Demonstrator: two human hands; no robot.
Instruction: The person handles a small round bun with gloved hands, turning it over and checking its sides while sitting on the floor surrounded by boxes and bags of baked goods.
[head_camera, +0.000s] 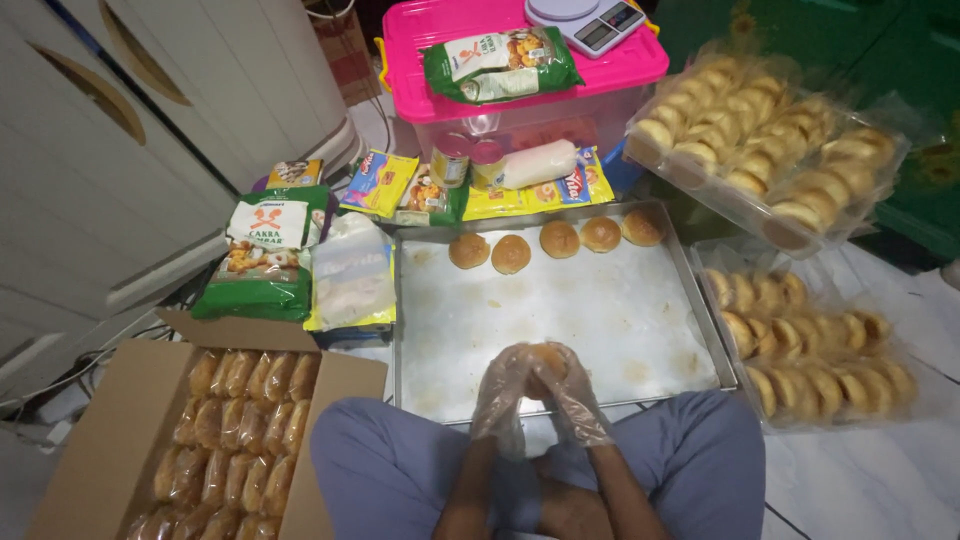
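Gripped one bun (547, 358) betw. both hands, low centre of view, just above the knees. Left hand (503, 390) cupped round bun's left side, right hand (572, 393) wrapped over its right side, fingers curled in tight. Both in thin clear plastic gloves. Bun golden brown, only its top showing betw. the fingers.

Sat right at the near edge of the metal tray (640, 330), hands overlapping its 6 o'clock rim. Tray mostly bare, pale, w/ greasy marks. Five more buns (556, 242) lined along its far edge at 12 o'clock, well apart from the hands.

At 8 o'clock: open cardboard box (100, 440) packed w/ bagged buns in rows. At 10 o'clock: green flour bag (262, 262) lying flat, clear bag of white stuff (350, 272) just beside it, touching tray's left rim.

At 12 o'clock, beyond tray: yellow packets (480, 190) in a row, then pink-lidded plastic tub (520, 90) w/ a green packet (500, 65) and a kitchen scale (590, 20) on the lid.

At 2 o'clock: big clear bag of buns (770, 130), raised. At 3 o'clock: second clear bag of buns (810, 340) on the floor, just beside tray's right rim.

Legs in blue-grey trousers (700, 450), crossed, at 6 o'clock.
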